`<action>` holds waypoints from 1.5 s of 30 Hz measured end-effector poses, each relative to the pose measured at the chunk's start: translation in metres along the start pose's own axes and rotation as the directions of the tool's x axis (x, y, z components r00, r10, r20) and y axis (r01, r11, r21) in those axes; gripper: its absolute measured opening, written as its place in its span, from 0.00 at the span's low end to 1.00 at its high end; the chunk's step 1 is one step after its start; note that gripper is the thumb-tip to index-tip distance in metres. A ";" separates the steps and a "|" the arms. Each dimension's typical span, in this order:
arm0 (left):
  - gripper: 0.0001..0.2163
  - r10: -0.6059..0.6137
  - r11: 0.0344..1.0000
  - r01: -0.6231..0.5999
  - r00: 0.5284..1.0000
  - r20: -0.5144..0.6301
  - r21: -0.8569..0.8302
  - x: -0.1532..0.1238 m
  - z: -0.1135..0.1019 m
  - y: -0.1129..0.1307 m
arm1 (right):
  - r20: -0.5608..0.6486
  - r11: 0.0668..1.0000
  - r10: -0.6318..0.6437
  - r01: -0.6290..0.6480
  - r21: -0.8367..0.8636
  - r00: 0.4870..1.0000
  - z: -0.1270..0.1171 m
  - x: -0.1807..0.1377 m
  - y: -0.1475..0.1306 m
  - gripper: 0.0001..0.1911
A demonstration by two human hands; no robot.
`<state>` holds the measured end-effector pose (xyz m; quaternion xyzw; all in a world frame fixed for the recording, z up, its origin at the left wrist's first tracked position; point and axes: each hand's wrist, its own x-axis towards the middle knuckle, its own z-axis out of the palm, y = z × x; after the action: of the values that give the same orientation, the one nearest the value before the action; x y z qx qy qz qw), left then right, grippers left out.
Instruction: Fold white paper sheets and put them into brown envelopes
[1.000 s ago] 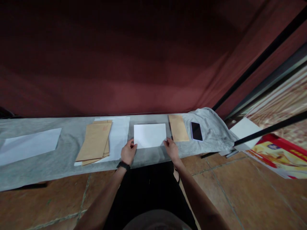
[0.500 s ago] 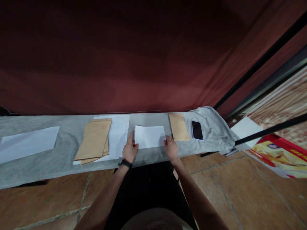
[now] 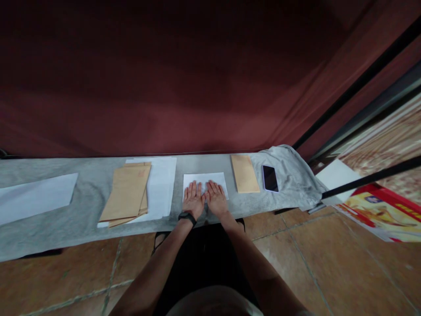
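A white sheet of paper [image 3: 205, 176], which looks folded, lies on the grey cloth in front of me. My left hand [image 3: 194, 202] rests flat on its left half, fingers stretched out and pointing away from me. Over the right half, my right hand [image 3: 215, 198] lies flat in the same way, its thumb close to the left hand. Both palms hide the near part of the paper. To the right is a single brown envelope [image 3: 245, 174]. On the left, several brown envelopes [image 3: 126, 191] are stacked partly over white sheets [image 3: 163, 188].
A phone [image 3: 270, 178] lies right of the single envelope. Another white sheet [image 3: 36, 197] is at the far left of the cloth-covered table [image 3: 88, 175]. Behind hangs a dark red curtain [image 3: 184, 123]. Black poles [image 3: 368, 179] and a red-yellow box [image 3: 384, 210] stand at the right.
Both hands have moved from the paper's left and right edges onto its top and now lie flat, side by side, with fingers extended.
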<state>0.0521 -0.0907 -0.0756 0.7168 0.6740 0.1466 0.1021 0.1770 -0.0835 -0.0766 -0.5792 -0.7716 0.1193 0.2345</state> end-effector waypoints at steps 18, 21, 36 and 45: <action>0.28 0.060 0.998 -0.060 0.998 0.021 -0.004 0.031 0.007 0.020 | -0.104 0.992 0.038 -0.050 -0.113 0.994 -0.010 -0.015 0.036 0.30; 0.29 0.049 0.997 -0.052 0.998 0.044 0.060 0.040 0.005 0.014 | -0.109 0.987 0.021 -0.038 -0.156 0.994 -0.010 -0.016 0.038 0.30; 0.26 -0.021 0.971 0.016 1.000 0.020 0.240 0.042 -0.001 -0.014 | 0.051 0.986 -0.029 0.037 -0.161 0.998 0.011 0.044 -0.007 0.25; 0.28 -0.022 0.977 0.030 0.999 -0.037 0.210 0.042 0.003 -0.015 | -0.065 0.964 0.077 -0.091 -0.249 0.995 0.012 0.041 0.027 0.30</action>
<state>0.0412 -0.0476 -0.0806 0.7121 0.6967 0.0857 0.0158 0.1848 -0.0357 -0.0902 -0.6394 -0.7486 0.0142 0.1748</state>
